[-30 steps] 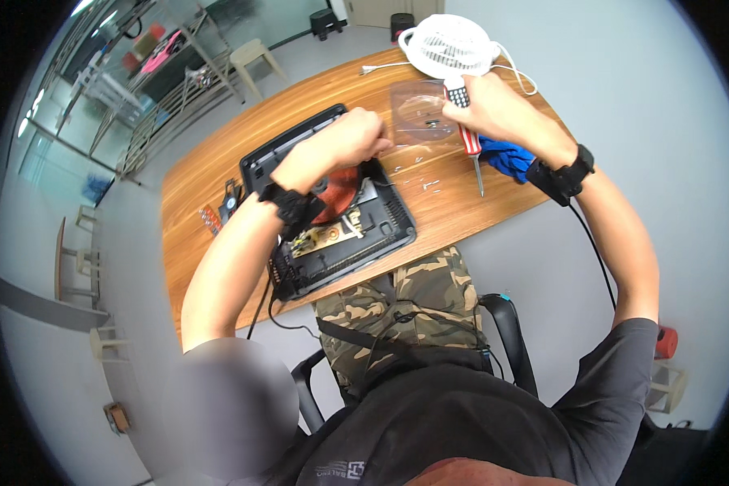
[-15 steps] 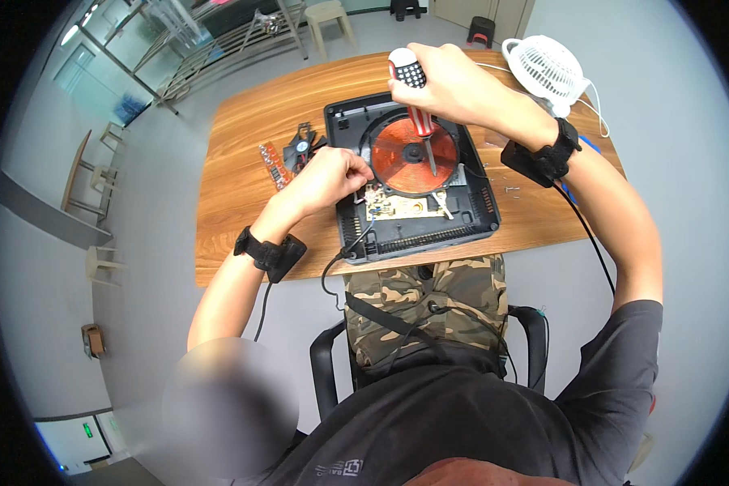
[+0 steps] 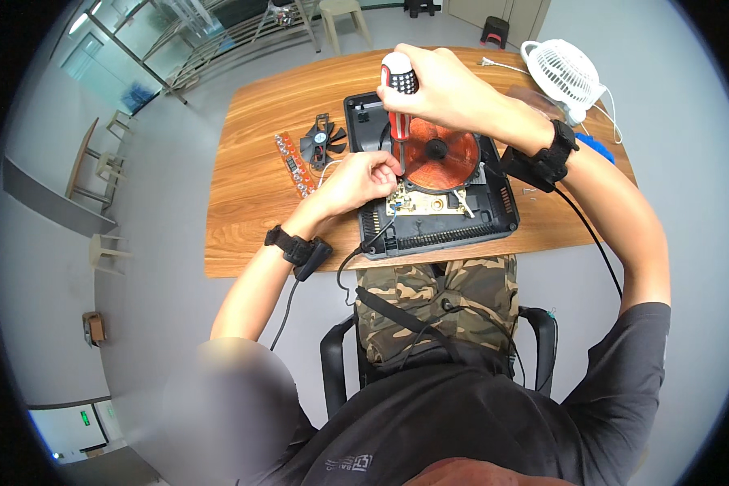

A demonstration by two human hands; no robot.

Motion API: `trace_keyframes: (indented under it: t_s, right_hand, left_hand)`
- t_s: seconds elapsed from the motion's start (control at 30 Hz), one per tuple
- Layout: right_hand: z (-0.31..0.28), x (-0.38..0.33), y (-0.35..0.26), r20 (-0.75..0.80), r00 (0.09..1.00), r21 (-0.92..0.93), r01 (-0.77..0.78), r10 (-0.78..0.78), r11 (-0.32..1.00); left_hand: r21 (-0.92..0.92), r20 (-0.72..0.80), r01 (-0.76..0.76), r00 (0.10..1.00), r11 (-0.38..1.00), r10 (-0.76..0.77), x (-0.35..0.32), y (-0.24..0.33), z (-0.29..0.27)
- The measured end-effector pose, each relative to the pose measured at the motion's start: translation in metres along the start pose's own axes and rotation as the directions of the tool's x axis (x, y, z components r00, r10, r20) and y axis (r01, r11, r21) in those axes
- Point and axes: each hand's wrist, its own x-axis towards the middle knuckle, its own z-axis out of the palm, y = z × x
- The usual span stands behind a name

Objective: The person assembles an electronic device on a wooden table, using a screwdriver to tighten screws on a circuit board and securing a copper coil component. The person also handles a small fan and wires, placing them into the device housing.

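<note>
An opened induction cooker base (image 3: 429,245), a black shell, lies on the table in front of me. Inside it are a round copper coil (image 3: 454,160) and a pale circuit board (image 3: 417,202). My right hand (image 3: 441,85) grips a screwdriver (image 3: 399,125) with a red, white and black handle, its shaft pointing down at the coil's left edge. Close beside the tip, my left hand (image 3: 358,180) has thumb and fingers pinched together; whatever is between them is hidden. The fingertips cover the spot where the tip ends, so contact cannot be made out.
Left of the shell lie a black cooling fan (image 3: 322,144) and a narrow orange circuit strip (image 3: 296,166). A few small screws (image 3: 529,192) sit to its right. A white desk fan (image 3: 567,73) stands at the far right. A black power cord (image 3: 350,263) leaves the shell's front left.
The screwdriver has moved left from over the coil to its left edge, beside my left fingertips, and stands more upright. My left hand stays pinched near the same spot; the whole view has shifted slightly.
</note>
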Motion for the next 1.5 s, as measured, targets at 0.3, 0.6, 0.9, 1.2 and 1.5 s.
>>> trace_keyframes:
  t_s: [0.3, 0.6, 0.9, 1.2, 1.5]
  right_hand:
    - [0.014, -0.006, 0.006, 0.017, 1.0, 0.012, -0.006, 0.006, 1.0]
    - [0.019, -0.006, 0.009, 0.011, 1.0, 0.019, -0.01, 0.009, 1.0]
    - [0.022, -0.006, 0.025, -0.002, 1.0, 0.035, -0.029, 0.029, 0.999]
    - [0.014, -0.013, 0.016, -0.017, 0.999, 0.01, -0.027, 0.028, 1.0]
    - [0.016, -0.014, 0.012, 0.001, 1.0, -0.008, -0.026, 0.026, 1.0]
  left_hand:
    - [-0.06, 0.01, 0.016, 1.0, 0.998, -0.016, -0.002, -0.001, 0.0]
    - [-0.014, 0.019, 0.04, 0.999, 0.999, -0.04, -0.002, 0.001, 0.0]
    - [-0.131, 0.024, 0.003, 1.0, 0.991, 0.0, -0.001, -0.005, 0.005]
    - [-0.08, -0.109, -0.022, 0.994, 0.997, 0.013, -0.001, -0.005, 0.005]
    - [-0.11, -0.053, 0.01, 0.998, 0.994, -0.016, -0.007, -0.004, -0.001]
